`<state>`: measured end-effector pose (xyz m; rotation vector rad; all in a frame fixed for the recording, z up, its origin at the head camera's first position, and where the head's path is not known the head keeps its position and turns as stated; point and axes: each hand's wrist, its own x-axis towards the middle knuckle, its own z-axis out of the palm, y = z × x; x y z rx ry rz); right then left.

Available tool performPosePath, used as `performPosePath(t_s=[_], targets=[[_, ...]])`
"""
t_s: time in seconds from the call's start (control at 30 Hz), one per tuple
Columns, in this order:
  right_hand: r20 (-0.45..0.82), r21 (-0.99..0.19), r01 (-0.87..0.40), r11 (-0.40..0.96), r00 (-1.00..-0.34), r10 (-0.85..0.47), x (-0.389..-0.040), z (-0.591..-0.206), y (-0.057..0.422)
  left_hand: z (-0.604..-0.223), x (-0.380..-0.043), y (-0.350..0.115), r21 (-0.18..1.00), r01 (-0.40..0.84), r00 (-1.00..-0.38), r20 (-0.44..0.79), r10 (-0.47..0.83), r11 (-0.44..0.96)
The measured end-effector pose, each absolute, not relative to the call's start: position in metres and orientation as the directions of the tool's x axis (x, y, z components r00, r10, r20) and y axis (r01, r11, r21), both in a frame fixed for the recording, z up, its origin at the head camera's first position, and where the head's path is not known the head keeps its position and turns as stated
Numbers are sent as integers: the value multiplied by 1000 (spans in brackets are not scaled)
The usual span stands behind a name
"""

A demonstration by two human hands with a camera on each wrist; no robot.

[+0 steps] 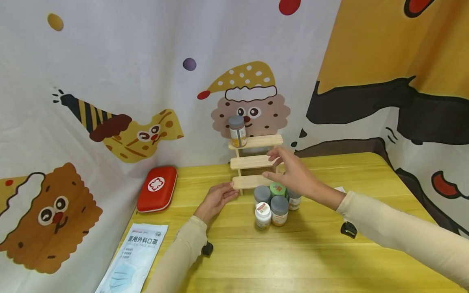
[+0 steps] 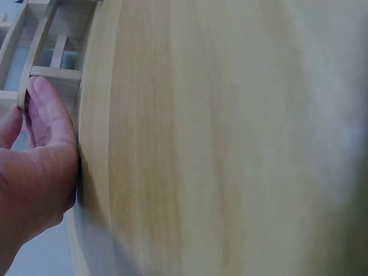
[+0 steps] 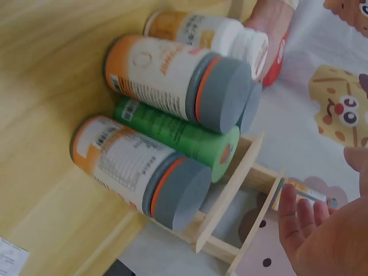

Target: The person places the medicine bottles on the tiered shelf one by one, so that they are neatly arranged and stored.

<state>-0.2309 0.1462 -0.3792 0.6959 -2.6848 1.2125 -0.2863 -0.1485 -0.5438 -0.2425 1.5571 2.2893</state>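
Observation:
A small three-tier wooden stand [image 1: 253,162] stands against the back curtain. My left hand [image 1: 217,199] pinches the left end of its lowest board, thumb on one side and fingers on the other in the left wrist view. My right hand [image 1: 293,173] hovers by the stand's right side, fingers slightly bent, with nothing in it. On the top board, at the left, stands a grey-capped bottle [image 1: 238,132]. Clustered before the stand are several grey-capped bottles [image 3: 167,80], a green bottle [image 3: 178,135] and a smaller white-capped bottle [image 1: 263,216].
To the left lies a red first-aid case [image 1: 156,189] with a white emblem. Nearer the front is a face-mask packet [image 1: 135,256]. A white paper piece [image 1: 340,189] lies behind the right forearm. The printed curtain [image 1: 146,61] hangs along the back of the yellow wooden table [image 1: 256,260].

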Motion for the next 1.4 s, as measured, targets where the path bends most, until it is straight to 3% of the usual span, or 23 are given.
performPosePath(t_s=[0.43, 0.83, 1.4], targets=[[148, -737, -392, 550, -888, -435, -195, -397, 148, -541, -285, -148, 864, -370, -928, -328, 175, -341], [94, -545, -309, 779, -946, -310, -175, -415, 160, -542, -285, -147, 862, -373, -927, -330, 179, -342], [98, -461, -328, 824, -942, -320, -173, -424, 161, -540, -282, -148, 859, -382, -923, -334, 192, -342]])
